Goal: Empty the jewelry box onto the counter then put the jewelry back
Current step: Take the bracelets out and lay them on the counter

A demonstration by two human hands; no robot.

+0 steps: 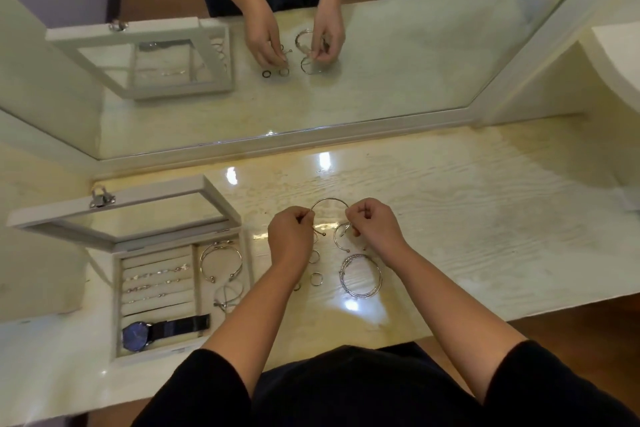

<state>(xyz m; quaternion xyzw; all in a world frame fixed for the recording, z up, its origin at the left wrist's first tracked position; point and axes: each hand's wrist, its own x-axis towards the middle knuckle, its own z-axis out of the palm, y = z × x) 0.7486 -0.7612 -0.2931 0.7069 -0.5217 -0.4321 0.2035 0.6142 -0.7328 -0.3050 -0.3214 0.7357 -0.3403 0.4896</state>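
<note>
A thin silver cuff bangle (329, 200) is held above the counter between both hands: my left hand (290, 236) pinches its left end and my right hand (375, 222) pinches its right end. On the counter below lie another open cuff bangle (341, 234), a stack of thin silver bangles (362, 276) and a few small rings (316, 278). The white jewelry box (117, 308) stands open at the left. It holds bangles (220, 262), fine pieces on ring rolls (157, 279) and a blue-faced watch (138, 336).
The box's glass lid (121, 210) is propped back with a metal clasp. A large mirror (381, 62) runs along the back of the glossy cream counter (467, 218) and repeats the scene. The counter's front edge is near my body, with wooden floor at the right.
</note>
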